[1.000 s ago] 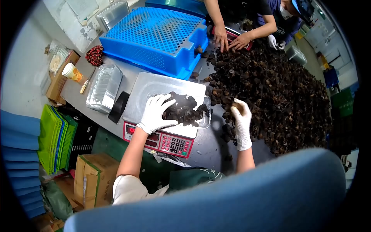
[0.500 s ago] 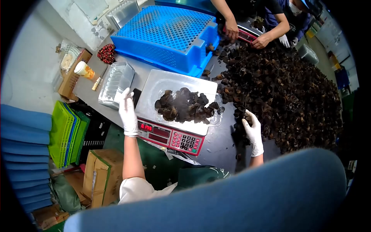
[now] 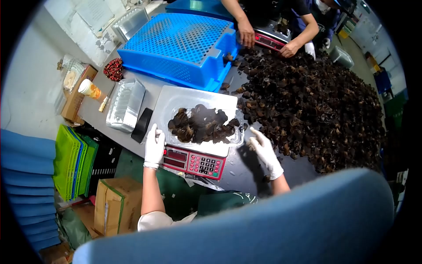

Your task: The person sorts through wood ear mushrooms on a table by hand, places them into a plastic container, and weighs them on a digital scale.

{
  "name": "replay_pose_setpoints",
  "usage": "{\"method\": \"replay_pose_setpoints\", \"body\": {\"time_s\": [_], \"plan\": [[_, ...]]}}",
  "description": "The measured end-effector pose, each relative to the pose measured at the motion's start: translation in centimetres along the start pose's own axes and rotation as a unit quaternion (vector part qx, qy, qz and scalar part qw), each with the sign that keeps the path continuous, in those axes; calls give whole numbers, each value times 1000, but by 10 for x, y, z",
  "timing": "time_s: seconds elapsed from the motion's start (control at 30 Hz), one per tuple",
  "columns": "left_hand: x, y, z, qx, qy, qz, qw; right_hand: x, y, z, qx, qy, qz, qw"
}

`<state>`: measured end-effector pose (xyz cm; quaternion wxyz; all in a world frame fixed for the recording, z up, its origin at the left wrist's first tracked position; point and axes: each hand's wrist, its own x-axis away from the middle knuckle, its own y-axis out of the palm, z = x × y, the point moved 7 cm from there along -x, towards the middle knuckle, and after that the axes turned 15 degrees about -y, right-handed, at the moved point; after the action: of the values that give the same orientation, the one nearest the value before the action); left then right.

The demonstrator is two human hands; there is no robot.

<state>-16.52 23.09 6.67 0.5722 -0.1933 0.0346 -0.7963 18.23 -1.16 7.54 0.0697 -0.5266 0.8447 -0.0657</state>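
A clear plastic tray point(image 3: 240, 137) holding dark, curled mushroom-like pieces point(image 3: 204, 124) rests on the silver plate of a red scale point(image 3: 205, 165). My left hand point(image 3: 154, 147), in a white glove, is at the plate's lower left corner, beside the tray, with its fingers slightly apart and nothing seen in them. To the right of the tray, over the grey table, my gloved right hand point(image 3: 266, 154) has its fingers extended and apart and looks to hold nothing. The tray's rim lies a short way from its fingertips.
A large heap of dark pieces point(image 3: 316, 105) covers the right side. Behind the scale sits an upturned blue crate point(image 3: 176, 48). Stacked clear trays point(image 3: 125, 105), a black object point(image 3: 142, 125) and a cup point(image 3: 89, 89) stand left. Co-workers' hands point(image 3: 289, 49) are at another scale point(image 3: 269, 42).
My left hand has left the pieces in the tray, swung out left, then come back to the plate's corner. My right hand has moved closer to the tray, its fingers spreading.
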Motion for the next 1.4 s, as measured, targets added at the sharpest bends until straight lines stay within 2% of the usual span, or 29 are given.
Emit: {"method": "replay_pose_setpoints", "body": {"time_s": [0.03, 0.1, 0.17, 0.23, 0.33, 0.37, 0.43, 0.47, 0.5, 0.6, 0.63, 0.73, 0.77, 0.8, 0.9, 0.93, 0.97, 1.03, 1.07, 1.1, 1.13, 1.2, 1.23, 1.27, 1.3, 1.33, 1.37, 1.4], "plan": [[5, 8, 9, -18, -50, -21, 998, -1, 9, -5, -7, 21, -11, 1000], [1, 22, 3, -36, -73, -55, 995, -6, 27, -12, -10, 51, -40, 998], [-3, 34, 9, 4, -77, -133, 988, -16, 44, -11, -55, 15, -26, 998], [-11, 35, 10, 29, -51, -122, 991, -30, 45, -2, -60, -22, -15, 998], [-28, 29, 30, 98, -53, -107, 988, -56, 45, -33, -21, -44, -7, 999], [-37, 25, 36, 115, -55, -104, 986, -67, 46, -45, -54, -43, 18, 997], [-69, 21, 38, 150, -50, -79, 984, -115, 41, -47, 56, -189, 28, 980], [-82, 21, 49, 181, -46, -75, 980, -128, 43, -78, 34, -138, -11, 990], [-96, 21, 62, 212, -40, -72, 974, -146, 45, -98, 19, -146, -15, 989], [-150, 25, 72, 229, -10, -33, 973, -216, 46, -77, -48, -173, 33, 983], [-167, 28, 74, 227, 1, -15, 974, -239, 44, -65, -21, -164, 36, 986], [-207, 39, 78, 211, 1, -4, 977, -275, 41, -44, -77, -94, 33, 992], [-220, 43, 77, 207, -8, -11, 978, -281, 40, -35, -97, -77, 62, 990], [-232, 47, 76, 234, -3, 11, 972, -279, 40, -36, -103, -77, 50, 990], [-252, 58, 91, 366, -38, -6, 930, -259, 40, -36, -101, -87, -11, 991], [-255, 61, 100, 379, -18, -17, 925, -244, 39, -42, -110, -82, -11, 990], [-249, 62, 113, 355, 34, -15, 934, -226, 38, -49, -119, -76, -11, 990], [-231, 53, 134, 284, 56, -4, 957, -190, 27, -57, -109, -53, -36, 992], [-252, 43, 119, 138, 178, 60, 973, -168, 16, -66, -44, -55, -22, 997], [-231, 32, 122, 157, 147, 18, 976, -158, 3, -41, -49, -55, -44, 996], [-223, 12, 118, 85, 210, 93, 969, -136, -9, -36, -47, -56, -33, 997], [-200, -35, 108, -132, 251, 246, 927, -93, -36, -16, -24, -26, -15, 999], [-184, -58, 103, -203, 230, 282, 909, -66, -45, -18, -16, 12, 25, 999], [-173, -80, 92, -277, 177, 311, 892, -49, -61, 10, -21, -32, 10, 999], [-166, -101, 72, -316, 147, 346, 871, -26, -71, 18, -12, -2, 40, 999], [-159, -118, 49, -354, 140, 426, 821, -5, -81, 37, -56, 11, 61, 997], [-155, -132, 32, -347, 132, 422, 827, 16, -89, 44, -65, 9, 86, 994], [-163, -145, 9, -330, 107, 355, 868, 33, -96, 52, -71, 37, 114, 990]]}}
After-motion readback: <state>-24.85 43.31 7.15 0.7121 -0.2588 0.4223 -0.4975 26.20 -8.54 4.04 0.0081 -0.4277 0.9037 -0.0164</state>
